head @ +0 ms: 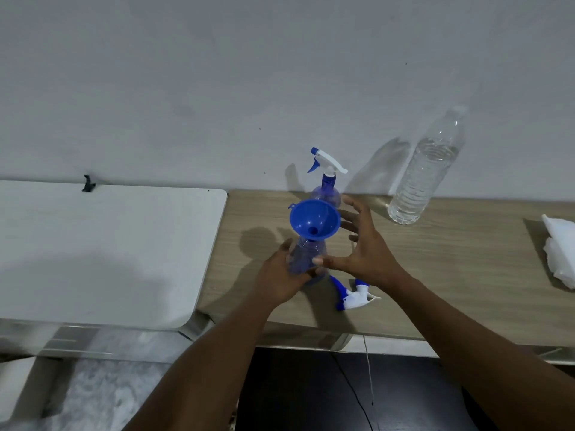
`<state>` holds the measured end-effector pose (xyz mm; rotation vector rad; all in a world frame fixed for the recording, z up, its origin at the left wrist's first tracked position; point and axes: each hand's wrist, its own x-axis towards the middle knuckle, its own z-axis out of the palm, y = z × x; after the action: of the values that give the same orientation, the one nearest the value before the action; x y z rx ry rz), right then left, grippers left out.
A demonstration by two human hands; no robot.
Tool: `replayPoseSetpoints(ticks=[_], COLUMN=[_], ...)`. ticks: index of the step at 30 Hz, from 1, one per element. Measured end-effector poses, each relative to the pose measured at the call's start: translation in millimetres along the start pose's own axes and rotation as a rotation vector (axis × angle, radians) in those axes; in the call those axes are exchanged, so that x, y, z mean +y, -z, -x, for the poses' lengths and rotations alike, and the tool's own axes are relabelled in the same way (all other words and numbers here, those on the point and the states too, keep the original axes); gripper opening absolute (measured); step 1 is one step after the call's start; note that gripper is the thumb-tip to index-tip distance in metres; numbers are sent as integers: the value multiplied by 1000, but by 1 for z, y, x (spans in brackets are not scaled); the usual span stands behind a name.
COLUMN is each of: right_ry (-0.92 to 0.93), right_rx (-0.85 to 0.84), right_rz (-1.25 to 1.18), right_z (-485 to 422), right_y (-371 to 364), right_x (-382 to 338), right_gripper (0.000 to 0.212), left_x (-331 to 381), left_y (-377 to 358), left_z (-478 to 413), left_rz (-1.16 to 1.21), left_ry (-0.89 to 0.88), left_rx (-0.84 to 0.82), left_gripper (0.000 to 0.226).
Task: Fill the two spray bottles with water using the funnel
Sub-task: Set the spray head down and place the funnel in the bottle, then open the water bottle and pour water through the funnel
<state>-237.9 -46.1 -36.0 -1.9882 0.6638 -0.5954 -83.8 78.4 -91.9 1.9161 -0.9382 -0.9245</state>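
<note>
A translucent blue spray bottle (306, 255) stands on the wooden table (451, 259) with its head off and a blue funnel (314, 219) seated in its neck. My left hand (280, 276) grips the bottle's body from the left. My right hand (362, 247) hovers just right of the funnel, fingers spread, holding nothing. The removed white-and-blue spray head (353, 295) lies on the table under my right wrist. Behind the funnel stands a second blue spray bottle (326, 181) with its trigger head on. A clear plastic water bottle (426, 169), mostly full, stands at the wall to the right.
A white table (109, 250) adjoins the wooden one on the left, with a small black clip (88, 183) at its back edge. A crumpled white cloth or bag (560, 250) lies at the far right. A thin cable (368, 368) hangs below the table edge.
</note>
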Motion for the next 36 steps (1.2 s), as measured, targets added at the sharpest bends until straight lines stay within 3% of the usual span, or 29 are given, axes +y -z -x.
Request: replayPoseSetpoints(ticks=[2, 3, 7, 10, 13, 16, 19, 21, 24, 26, 30, 34, 36], right_ry=[-59, -91, -207, -238, -155, -87, -31, -53, -140, -139, 32, 138, 154], right_rx=[2, 8, 18, 105, 296, 497, 647, 604, 306, 128, 158, 186, 207], right_rz=[6, 20, 117, 260, 333, 356, 420, 496, 649, 741, 836, 886, 886], right_z=[8, 12, 27, 27, 9, -27, -70, -100, -137, -149, -140, -110, -94], right_y=[9, 14, 40, 67, 103, 154, 208, 239, 266, 268, 259, 252, 249], right_x=[10, 16, 46, 64, 60, 40, 18, 6, 2, 7, 8, -1, -4], right_gripper=[122, 123, 109, 68, 32, 29, 43, 56, 69, 64, 46, 43, 43], left_x=[-4, -4, -13, -9, 21, 72, 126, 157, 191, 203, 206, 184, 181], left_y=[-4, -7, -30, -60, -94, -123, -141, -150, -160, -166, -176, -188, -186], left_z=[3, 8, 30, 38, 26, -4, -48, -81, -125, -143, -167, -185, -168], left_rz=[-80, -114, -175, -312, -268, -221, -211, -200, -154, -133, -98, -248, -246], left_ry=[50, 55, -73, -170, -282, -340, -321, -305, -204, -168, -143, -142, -182], left_rx=[80, 150, 368, 310, 221, 229, 227, 212, 173, 159, 154, 103, 121], left_gripper=[113, 110, 49, 26, 24, 24, 25, 41, 82, 97, 94, 66, 68])
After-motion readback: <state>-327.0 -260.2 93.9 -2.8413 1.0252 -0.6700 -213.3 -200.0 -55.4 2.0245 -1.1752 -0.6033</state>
